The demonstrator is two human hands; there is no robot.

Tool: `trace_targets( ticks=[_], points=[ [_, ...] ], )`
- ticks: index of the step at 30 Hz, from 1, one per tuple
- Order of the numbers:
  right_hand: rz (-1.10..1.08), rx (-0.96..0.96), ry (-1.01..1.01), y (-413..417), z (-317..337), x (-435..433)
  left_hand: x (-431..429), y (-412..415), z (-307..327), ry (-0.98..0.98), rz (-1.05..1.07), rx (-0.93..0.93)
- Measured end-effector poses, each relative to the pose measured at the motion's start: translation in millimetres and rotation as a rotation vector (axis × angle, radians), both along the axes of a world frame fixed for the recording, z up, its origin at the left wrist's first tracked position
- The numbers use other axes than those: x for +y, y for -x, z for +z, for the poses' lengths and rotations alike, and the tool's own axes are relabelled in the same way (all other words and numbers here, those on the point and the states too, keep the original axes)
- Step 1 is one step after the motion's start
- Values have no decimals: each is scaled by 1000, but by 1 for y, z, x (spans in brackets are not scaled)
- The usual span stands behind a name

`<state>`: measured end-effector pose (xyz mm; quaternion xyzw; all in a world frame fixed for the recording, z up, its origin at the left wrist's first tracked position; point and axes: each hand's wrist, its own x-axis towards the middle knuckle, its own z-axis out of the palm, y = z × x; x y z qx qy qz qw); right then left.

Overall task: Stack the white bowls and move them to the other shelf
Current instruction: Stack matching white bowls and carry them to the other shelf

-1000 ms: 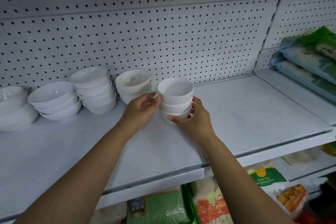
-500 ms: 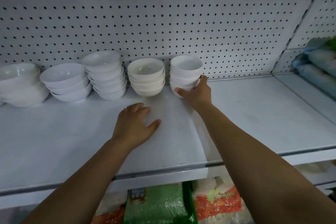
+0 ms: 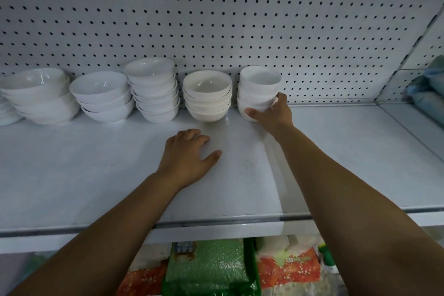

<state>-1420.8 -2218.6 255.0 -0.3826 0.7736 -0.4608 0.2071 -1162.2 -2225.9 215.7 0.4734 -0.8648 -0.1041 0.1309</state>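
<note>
A stack of small white bowls (image 3: 259, 86) stands at the back of the white shelf (image 3: 336, 156), against the pegboard. My right hand (image 3: 271, 113) grips the lower part of this stack, thumb in front and fingers round its right side. My left hand (image 3: 189, 156) rests flat on the shelf, fingers spread, well in front of the bowls and holding nothing. To the left of the held stack stands a stack of cream-white bowls (image 3: 207, 95), then a taller stack of white bowls (image 3: 153, 91).
Further left are a stack of wider white bowls (image 3: 103, 98) and large bowls (image 3: 38, 96) at the frame edge. The pegboard wall (image 3: 216, 31) backs the shelf. Bagged goods (image 3: 211, 269) lie on the shelf below, and blue-green bags (image 3: 430, 86) at far right.
The stack of small bowls went from mid-shelf to the back, beside the cream-white stack. My left hand let go of it and now lies flat on the shelf; my right hand keeps its grip.
</note>
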Motion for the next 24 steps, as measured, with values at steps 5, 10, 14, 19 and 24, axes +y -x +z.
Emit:
trace_targets(
  ticks=[5, 10, 14, 19, 24],
  points=[
    [-23, -27, 3, -14, -2, 43, 4, -24, 3, -91, -92, 114],
    [47, -23, 137, -75, -14, 128, 39, -78, 9, 14, -109, 219],
    [313, 160, 101, -134, -16, 160, 84, -133, 8, 46, -23, 265],
    [606, 147, 100, -214, -7, 150, 137, -214, -4, 48, 208, 320],
    [920, 239, 75, -312, -7, 146, 214, -315, -9, 68, 529, 280]
  ],
)
